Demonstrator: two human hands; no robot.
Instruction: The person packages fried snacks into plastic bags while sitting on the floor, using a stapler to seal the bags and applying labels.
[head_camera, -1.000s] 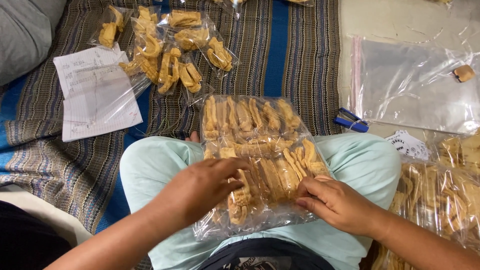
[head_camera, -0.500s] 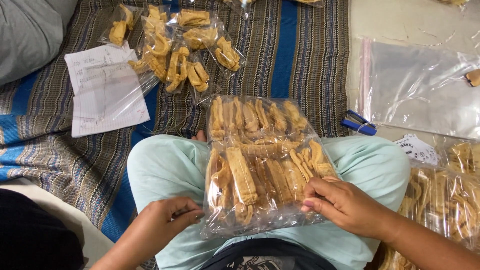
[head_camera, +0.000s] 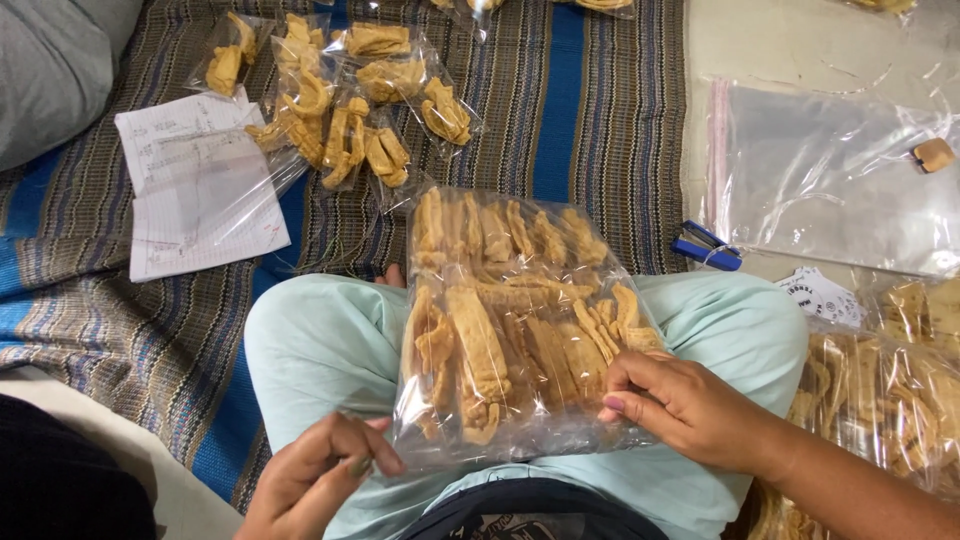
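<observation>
Clear plastic bag of fried golden snack strips (head_camera: 515, 320): lies on the person's lap, across pale green trousers (head_camera: 320, 340). Right hand (head_camera: 680, 405) pinches the bag's near right edge. Left hand (head_camera: 320, 475), a second ago flat on top of the bag, has slid off to its near left corner, fingers curled at the plastic; the strips now show uncovered. Beyond: small filled packets (head_camera: 350, 110), lined paper sheet (head_camera: 200, 185), blue stapler (head_camera: 706, 246), empty zip bag (head_camera: 830, 175). Surface: striped woven mat (head_camera: 590, 110).
</observation>
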